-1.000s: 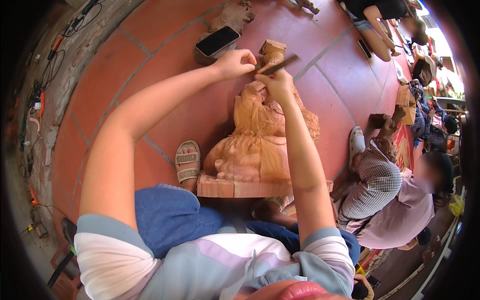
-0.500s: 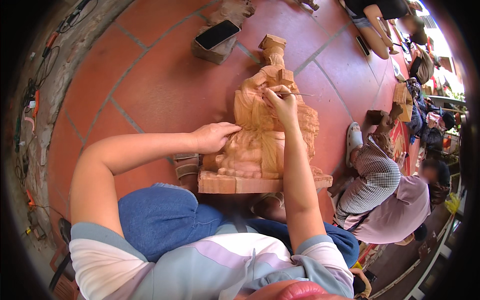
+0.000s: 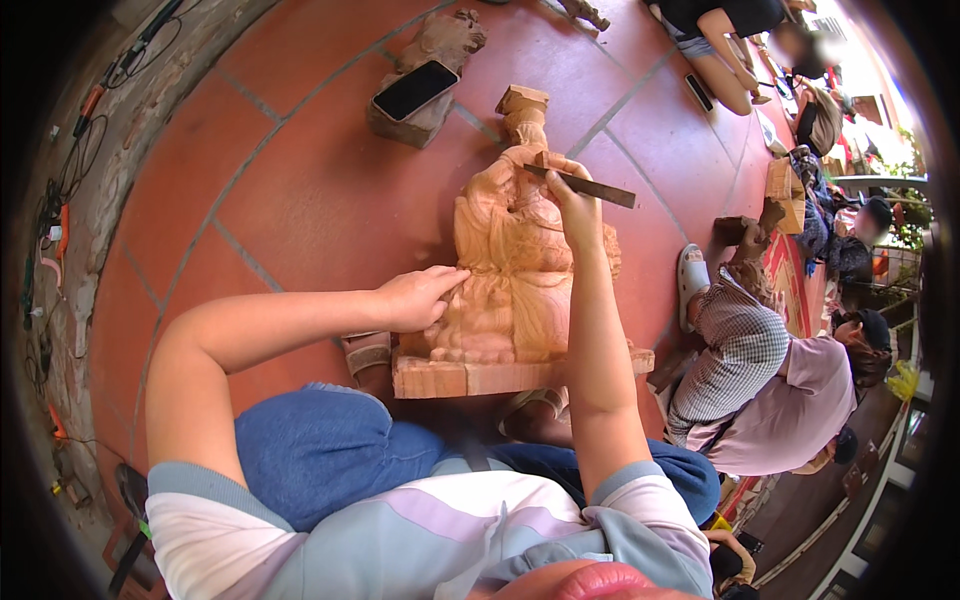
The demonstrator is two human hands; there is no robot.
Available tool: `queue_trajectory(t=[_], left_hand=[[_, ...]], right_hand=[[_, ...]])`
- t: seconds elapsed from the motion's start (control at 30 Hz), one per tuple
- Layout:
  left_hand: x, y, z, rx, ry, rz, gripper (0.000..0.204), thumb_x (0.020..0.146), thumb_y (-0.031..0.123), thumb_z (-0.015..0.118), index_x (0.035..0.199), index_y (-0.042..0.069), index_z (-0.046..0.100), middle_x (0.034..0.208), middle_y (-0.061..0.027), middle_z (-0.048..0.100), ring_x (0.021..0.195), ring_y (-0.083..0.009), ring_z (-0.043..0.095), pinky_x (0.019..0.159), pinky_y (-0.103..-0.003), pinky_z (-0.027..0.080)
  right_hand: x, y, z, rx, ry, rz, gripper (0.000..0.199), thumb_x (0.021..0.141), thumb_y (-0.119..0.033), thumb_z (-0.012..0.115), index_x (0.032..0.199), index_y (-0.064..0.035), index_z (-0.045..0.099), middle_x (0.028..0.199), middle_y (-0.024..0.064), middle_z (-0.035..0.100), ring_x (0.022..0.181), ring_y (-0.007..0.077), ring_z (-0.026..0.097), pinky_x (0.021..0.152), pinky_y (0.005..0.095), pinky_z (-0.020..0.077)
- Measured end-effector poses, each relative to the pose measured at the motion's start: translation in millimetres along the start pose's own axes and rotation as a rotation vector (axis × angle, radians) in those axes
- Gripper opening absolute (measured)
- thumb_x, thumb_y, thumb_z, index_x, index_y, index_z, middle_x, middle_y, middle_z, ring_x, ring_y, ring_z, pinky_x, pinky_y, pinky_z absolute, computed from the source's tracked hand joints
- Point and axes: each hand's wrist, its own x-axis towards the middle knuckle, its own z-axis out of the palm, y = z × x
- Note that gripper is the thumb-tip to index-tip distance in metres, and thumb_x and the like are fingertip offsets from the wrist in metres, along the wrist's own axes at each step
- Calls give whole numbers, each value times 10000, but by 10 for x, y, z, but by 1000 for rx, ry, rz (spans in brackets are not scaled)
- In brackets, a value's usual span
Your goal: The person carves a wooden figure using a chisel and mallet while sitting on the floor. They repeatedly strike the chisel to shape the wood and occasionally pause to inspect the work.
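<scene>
A pale brown wooden carving of a robed figure stands in front of me on its thick flat base, with a squared block at its top. My left hand lies against the carving's left side, its fingers stretched out along the wood and holding nothing. Near the figure's upper chest, my right hand is closed around a flat, dark, strip-shaped tool. One end of the strip meets the upper part of the carving, and the other sticks out to the right. Its exact kind is unclear.
A black phone rests on a wood block beyond the carving. At right sits a person in checked trousers, with a wooden piece nearby. Cables run along the left wall. Another person sits far right.
My right hand has turned the strip from edge-on to its broad face and shifted it slightly. My left hand stays on the carving's side. The whole view has shifted a little.
</scene>
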Motion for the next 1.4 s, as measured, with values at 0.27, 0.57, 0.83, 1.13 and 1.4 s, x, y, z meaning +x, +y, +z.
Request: queue_trajectory(t=[0.27, 0.57, 0.83, 1.13, 1.4], left_hand=[[38, 19, -46, -21, -22, -25, 555, 783, 67, 489, 1325, 37, 372, 1300, -176, 431, 1129, -335, 492, 945, -380, 425], [24, 6, -17, -56, -33, -36, 563, 785, 76, 504, 1329, 37, 364, 1303, -178, 424, 1142, -336, 479, 959, -379, 414], [-38, -35, 77, -33, -21, 16, 580, 786, 101, 511, 1339, 30, 348, 1313, -205, 407, 1176, -350, 451, 973, -376, 404], [6, 70, -133, 69, -131, 2, 640, 800, 189, 546, 1364, 14, 298, 1336, -221, 393, 1200, -352, 435, 997, -378, 378], [59, 156, -165, 155, -165, 2, 674, 794, 198, 545, 1365, -26, 266, 1263, -246, 461, 1113, -367, 505, 934, -383, 422]], right_hand=[[461, -21, 285, -490, -10, -38, 101, 749, -106, 675, 820, -40, 649, 698, 35, 616, 673, 122, 604, 621, 261, 491], [840, -77, 277, -645, -264, 109, 96, 661, -4, 677, 719, -55, 620, 689, 16, 608, 631, 117, 573, 589, 254, 456], [758, 83, 284, -800, -458, -111, 114, 662, 1, 683, 746, -42, 620, 669, 51, 600, 664, 151, 591, 609, 278, 479], [843, 124, 355, -938, -312, -105, 240, 620, -177, 740, 808, -61, 644, 766, 108, 654, 757, 214, 636, 667, 313, 492], [835, -125, 361, -978, -252, 20, 304, 661, -241, 714, 869, -27, 658, 827, 169, 661, 835, 284, 632, 765, 358, 484]])
